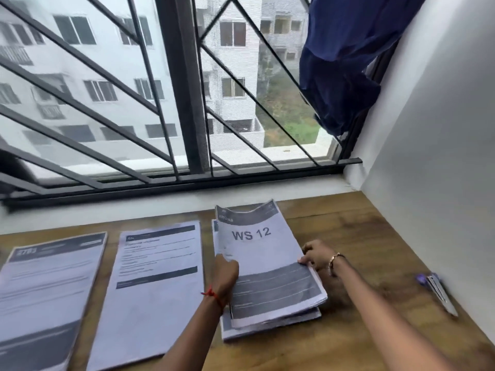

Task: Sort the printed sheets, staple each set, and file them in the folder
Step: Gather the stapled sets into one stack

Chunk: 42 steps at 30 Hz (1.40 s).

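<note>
Sheets in the hands (head view): a thick WS 12 bundle [257, 253] of white printed paper with dark grey bands. It says "WS 12" in big letters. Its far end is tipped up and a bit bent.
Where it is: on the right part of the brown wooden table [361, 236], in front of the window.
Left hand: the left hand [226, 274] grips the left edge of the WS 12 bundle, fingers curled round it. A red thread [213, 294] is tied on the wrist.
Right hand: the right hand [316, 257] pinches the right edge, thumb on top. A gold bracelet [333, 261] is on the wrist.
Lower pile: the lower pile [267, 328] of white and grey sheets lies flat under the bundle and sticks out at the near edge.
Middle pile: the middle pile [158, 285] of white sheets with dark bars lies flat, just beside the bundle on its left.
Left pile: the left pile [48, 290] lies further left and is blurred.
Stapler: a small purple and silver stapler [436, 290], blurred, lies on the table near the wall, well apart from the sheets.
Window: a big window [184, 89] with dark metal bars; pale buildings and green plants show outside.
Blue cloth: a dark blue cloth [345, 62] hangs at the window's top right.
Wall: a plain white wall [428, 129] stands on the right.
</note>
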### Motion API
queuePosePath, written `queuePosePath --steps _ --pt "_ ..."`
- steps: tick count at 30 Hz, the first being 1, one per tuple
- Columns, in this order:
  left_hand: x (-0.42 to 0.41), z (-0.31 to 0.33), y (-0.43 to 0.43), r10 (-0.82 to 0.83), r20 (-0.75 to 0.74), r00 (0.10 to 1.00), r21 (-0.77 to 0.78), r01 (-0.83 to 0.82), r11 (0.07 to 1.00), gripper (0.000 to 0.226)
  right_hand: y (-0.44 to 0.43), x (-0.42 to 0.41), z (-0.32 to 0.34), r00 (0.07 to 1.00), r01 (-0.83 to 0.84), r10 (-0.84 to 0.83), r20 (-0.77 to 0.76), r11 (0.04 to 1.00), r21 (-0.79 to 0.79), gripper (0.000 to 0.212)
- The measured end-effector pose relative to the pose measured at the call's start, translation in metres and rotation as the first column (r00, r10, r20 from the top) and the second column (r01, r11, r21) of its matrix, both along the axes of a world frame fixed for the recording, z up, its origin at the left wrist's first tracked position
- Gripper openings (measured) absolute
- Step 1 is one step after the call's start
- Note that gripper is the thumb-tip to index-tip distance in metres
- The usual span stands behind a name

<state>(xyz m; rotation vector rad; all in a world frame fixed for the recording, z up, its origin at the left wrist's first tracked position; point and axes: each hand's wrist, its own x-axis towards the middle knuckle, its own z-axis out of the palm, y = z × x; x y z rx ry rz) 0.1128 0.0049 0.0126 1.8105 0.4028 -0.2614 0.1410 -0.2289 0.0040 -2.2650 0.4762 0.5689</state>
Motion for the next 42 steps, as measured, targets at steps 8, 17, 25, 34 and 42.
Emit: queuePosePath --steps 8,17,25,34,42 --pt "-0.005 -0.017 0.014 -0.076 -0.232 0.97 0.336 0.154 0.929 0.046 0.03 -0.01 -0.005 0.999 -0.024 0.029 0.013 0.96 -0.279 0.011" --pt "0.003 -0.067 0.027 -0.053 -0.11 0.993 0.028 0.056 0.998 0.047 0.048 -0.018 -0.005 0.999 0.045 -0.038 0.032 0.962 -0.268 0.034" --pt "-0.016 -0.029 0.045 0.008 -0.009 1.0 -0.062 -0.008 0.998 0.032 0.056 -0.024 -0.013 0.988 0.135 -0.111 0.104 0.956 -0.26 0.034" --pt "-0.016 -0.005 0.087 0.157 0.024 0.987 -0.259 -0.146 0.955 0.026 0.095 -0.013 0.008 0.939 0.323 -0.312 0.145 0.945 -0.052 0.023" --pt "-0.007 0.002 0.164 0.32 0.063 0.945 -0.326 -0.284 0.902 0.025 0.176 0.001 0.023 0.918 0.223 -0.272 0.288 0.956 0.191 0.012"
